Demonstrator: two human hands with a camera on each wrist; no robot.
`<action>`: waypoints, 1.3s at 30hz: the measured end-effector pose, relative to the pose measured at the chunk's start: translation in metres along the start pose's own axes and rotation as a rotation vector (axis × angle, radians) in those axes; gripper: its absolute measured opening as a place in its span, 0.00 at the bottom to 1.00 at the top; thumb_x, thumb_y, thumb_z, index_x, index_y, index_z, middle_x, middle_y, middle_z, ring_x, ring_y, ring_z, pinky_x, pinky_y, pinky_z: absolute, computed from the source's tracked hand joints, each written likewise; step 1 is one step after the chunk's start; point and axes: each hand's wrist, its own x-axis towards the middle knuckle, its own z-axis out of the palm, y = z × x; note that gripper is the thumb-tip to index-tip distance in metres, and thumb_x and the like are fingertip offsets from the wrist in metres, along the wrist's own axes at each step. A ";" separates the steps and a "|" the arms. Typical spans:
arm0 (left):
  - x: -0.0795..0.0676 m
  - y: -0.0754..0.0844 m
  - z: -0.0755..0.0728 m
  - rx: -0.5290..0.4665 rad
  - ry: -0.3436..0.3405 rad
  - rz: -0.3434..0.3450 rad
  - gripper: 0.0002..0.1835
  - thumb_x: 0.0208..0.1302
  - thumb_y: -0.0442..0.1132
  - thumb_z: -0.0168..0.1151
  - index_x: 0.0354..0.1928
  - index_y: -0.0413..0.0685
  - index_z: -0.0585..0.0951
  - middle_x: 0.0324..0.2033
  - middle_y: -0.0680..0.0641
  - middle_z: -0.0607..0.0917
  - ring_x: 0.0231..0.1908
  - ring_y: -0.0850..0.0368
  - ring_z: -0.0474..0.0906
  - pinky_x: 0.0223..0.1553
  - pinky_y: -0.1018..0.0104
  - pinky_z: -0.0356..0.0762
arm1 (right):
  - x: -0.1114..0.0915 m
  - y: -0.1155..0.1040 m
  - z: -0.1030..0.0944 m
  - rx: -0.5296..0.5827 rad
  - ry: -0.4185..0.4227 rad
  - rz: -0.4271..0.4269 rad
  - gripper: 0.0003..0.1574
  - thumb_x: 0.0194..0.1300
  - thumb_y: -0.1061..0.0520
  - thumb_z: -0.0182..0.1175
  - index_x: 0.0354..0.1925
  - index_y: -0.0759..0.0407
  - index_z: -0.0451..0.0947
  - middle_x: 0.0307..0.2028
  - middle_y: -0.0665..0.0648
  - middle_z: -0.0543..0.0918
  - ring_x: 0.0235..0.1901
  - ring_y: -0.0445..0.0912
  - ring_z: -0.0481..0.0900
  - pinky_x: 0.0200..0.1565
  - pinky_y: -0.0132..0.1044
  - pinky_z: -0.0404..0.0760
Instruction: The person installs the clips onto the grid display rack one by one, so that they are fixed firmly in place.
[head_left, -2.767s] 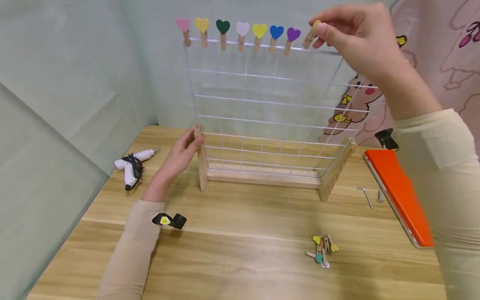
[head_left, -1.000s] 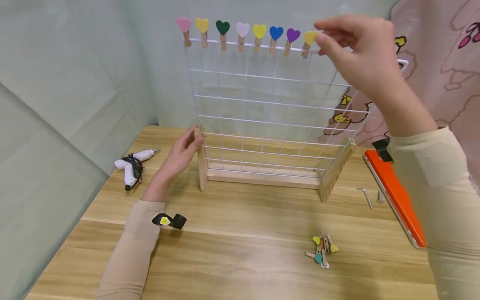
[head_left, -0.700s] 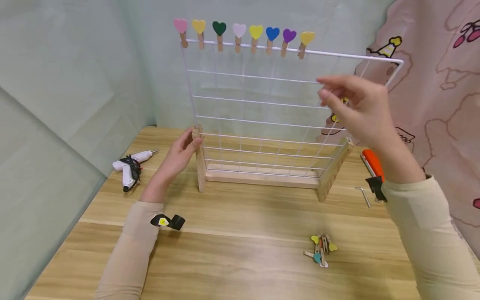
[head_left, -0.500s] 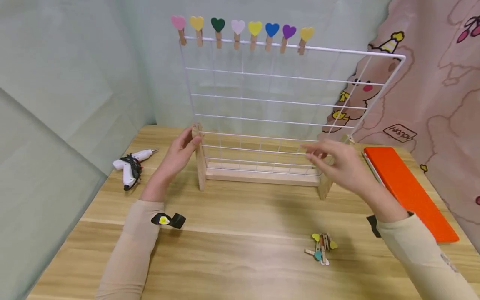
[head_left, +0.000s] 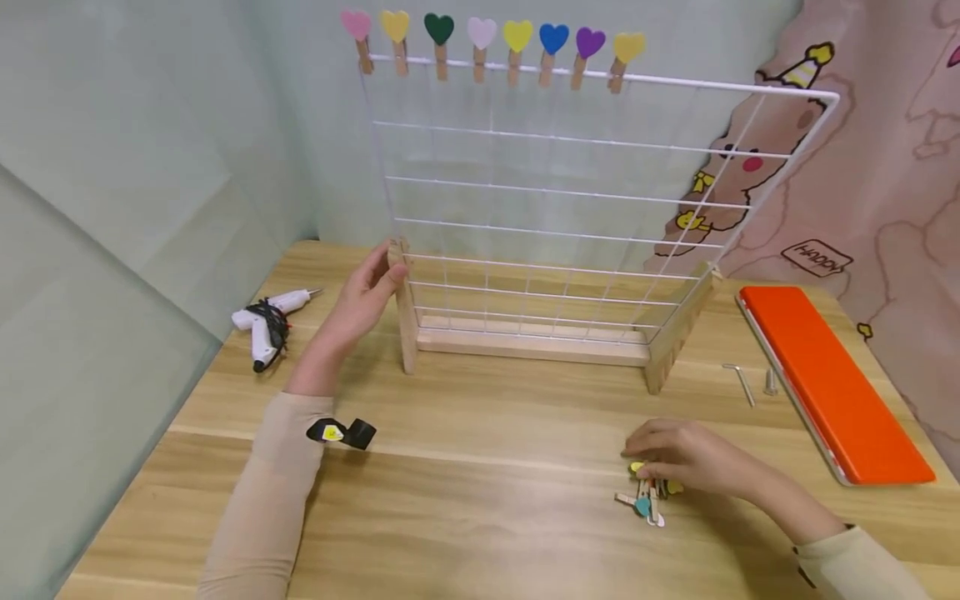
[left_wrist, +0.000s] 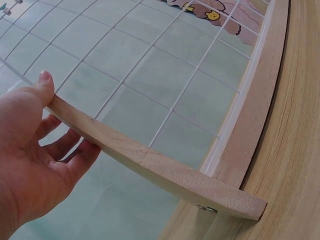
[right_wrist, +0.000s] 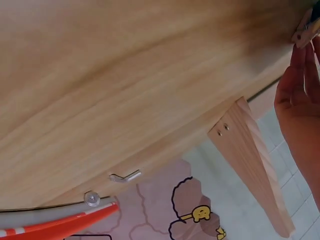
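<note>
My left hand (head_left: 362, 302) grips the left wooden side post (head_left: 406, 325) of a white wire grid rack (head_left: 540, 200), thumb in front and fingers behind, as the left wrist view also shows. Along the grid's top wire stands a row of wooden clothespins with coloured hearts, from a pink clothespin (head_left: 357, 27) to a yellow-orange clothespin (head_left: 628, 48) at the right end. Over a small pile of heart clothespins (head_left: 642, 506) on the table, my right hand (head_left: 693, 457) reaches down with thumb and fingertips at the pile's upper edge. The hand hides part of the pile.
A white glue gun (head_left: 272, 327) with its black cord wrapped lies at the table's left. To the right are a hex key (head_left: 741, 385), a bolt (head_left: 770, 382) and a long orange case (head_left: 836, 383). A pink printed curtain (head_left: 885, 192) hangs behind.
My right hand let go of the yellow-orange clothespin, now clipped on the top wire, and came down to the pile. The left hand kept its hold on the post.
</note>
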 end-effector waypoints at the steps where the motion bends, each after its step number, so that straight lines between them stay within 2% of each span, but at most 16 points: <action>1: 0.000 0.001 -0.001 0.002 0.000 0.001 0.33 0.62 0.51 0.47 0.66 0.52 0.51 0.56 0.40 0.67 0.56 0.52 0.62 0.57 0.55 0.58 | -0.001 0.000 -0.001 0.000 -0.009 -0.001 0.13 0.53 0.51 0.61 0.39 0.50 0.79 0.38 0.44 0.78 0.38 0.37 0.75 0.38 0.32 0.76; 7: 0.000 0.001 -0.002 0.021 -0.005 -0.006 0.35 0.61 0.53 0.47 0.66 0.49 0.49 0.57 0.40 0.66 0.57 0.52 0.60 0.58 0.56 0.57 | -0.001 -0.003 -0.002 0.036 -0.031 0.015 0.11 0.52 0.53 0.62 0.36 0.51 0.80 0.35 0.43 0.78 0.34 0.35 0.75 0.33 0.28 0.76; 12: 0.000 -0.001 -0.002 0.038 -0.005 0.003 0.35 0.61 0.54 0.47 0.66 0.51 0.50 0.59 0.41 0.64 0.58 0.53 0.59 0.58 0.57 0.57 | 0.003 -0.006 -0.002 0.119 -0.101 0.004 0.07 0.53 0.56 0.61 0.34 0.51 0.80 0.33 0.45 0.77 0.29 0.32 0.74 0.28 0.24 0.75; 15: 0.000 -0.002 -0.001 0.024 -0.001 0.017 0.33 0.61 0.53 0.47 0.66 0.52 0.52 0.57 0.42 0.67 0.56 0.54 0.62 0.57 0.58 0.59 | 0.007 -0.005 -0.003 0.138 -0.128 -0.024 0.04 0.54 0.56 0.60 0.31 0.49 0.79 0.31 0.44 0.76 0.27 0.30 0.73 0.28 0.23 0.74; 17: 0.001 -0.003 -0.001 0.013 -0.006 0.025 0.33 0.61 0.53 0.47 0.65 0.52 0.53 0.56 0.41 0.68 0.55 0.54 0.63 0.56 0.58 0.60 | 0.011 -0.005 -0.006 0.138 -0.123 -0.043 0.02 0.55 0.56 0.59 0.30 0.49 0.78 0.30 0.43 0.76 0.27 0.30 0.72 0.28 0.23 0.74; 20: 0.001 -0.003 0.000 0.005 -0.010 0.029 0.33 0.61 0.52 0.47 0.65 0.51 0.52 0.55 0.40 0.68 0.55 0.53 0.63 0.56 0.56 0.60 | 0.024 -0.006 -0.021 0.102 -0.049 -0.086 0.03 0.54 0.56 0.60 0.30 0.49 0.78 0.30 0.42 0.78 0.29 0.31 0.73 0.30 0.26 0.74; 23: 0.001 -0.002 -0.001 -0.003 -0.010 0.030 0.33 0.61 0.51 0.47 0.65 0.49 0.52 0.55 0.39 0.67 0.55 0.52 0.63 0.57 0.55 0.59 | 0.048 -0.012 -0.050 0.074 0.066 -0.120 0.06 0.51 0.60 0.62 0.30 0.50 0.79 0.29 0.43 0.80 0.30 0.34 0.75 0.30 0.30 0.75; 26: 0.000 -0.002 -0.002 0.007 -0.009 0.027 0.33 0.61 0.52 0.47 0.66 0.50 0.52 0.56 0.40 0.67 0.56 0.53 0.62 0.57 0.56 0.58 | 0.078 -0.025 -0.090 -0.008 0.194 -0.166 0.12 0.44 0.65 0.66 0.30 0.52 0.81 0.29 0.44 0.82 0.28 0.34 0.76 0.28 0.27 0.74; 29: 0.001 -0.003 -0.003 0.010 -0.013 0.039 0.31 0.61 0.52 0.47 0.65 0.53 0.54 0.56 0.41 0.67 0.56 0.53 0.62 0.57 0.56 0.59 | 0.108 -0.040 -0.134 -0.059 0.331 -0.213 0.16 0.39 0.70 0.67 0.31 0.58 0.82 0.28 0.49 0.83 0.28 0.34 0.76 0.29 0.23 0.72; 32: 0.000 -0.003 -0.004 0.010 -0.017 0.047 0.30 0.62 0.51 0.47 0.65 0.55 0.54 0.55 0.41 0.68 0.55 0.54 0.63 0.56 0.56 0.59 | 0.134 -0.061 -0.177 -0.057 0.430 -0.233 0.17 0.41 0.74 0.64 0.34 0.64 0.81 0.28 0.51 0.83 0.25 0.35 0.74 0.26 0.22 0.69; 36: -0.001 -0.002 -0.003 0.007 -0.018 0.047 0.31 0.62 0.52 0.47 0.65 0.55 0.54 0.54 0.40 0.68 0.54 0.53 0.64 0.56 0.56 0.61 | 0.155 -0.088 -0.224 -0.017 0.519 -0.205 0.13 0.48 0.75 0.58 0.36 0.70 0.79 0.28 0.53 0.81 0.24 0.40 0.72 0.23 0.23 0.68; 39: 0.000 -0.003 -0.003 -0.001 -0.019 0.054 0.31 0.62 0.51 0.47 0.65 0.54 0.54 0.53 0.39 0.69 0.53 0.53 0.64 0.55 0.55 0.61 | 0.165 -0.098 -0.248 -0.040 0.617 -0.127 0.09 0.52 0.70 0.57 0.34 0.70 0.79 0.28 0.53 0.81 0.25 0.41 0.72 0.24 0.23 0.68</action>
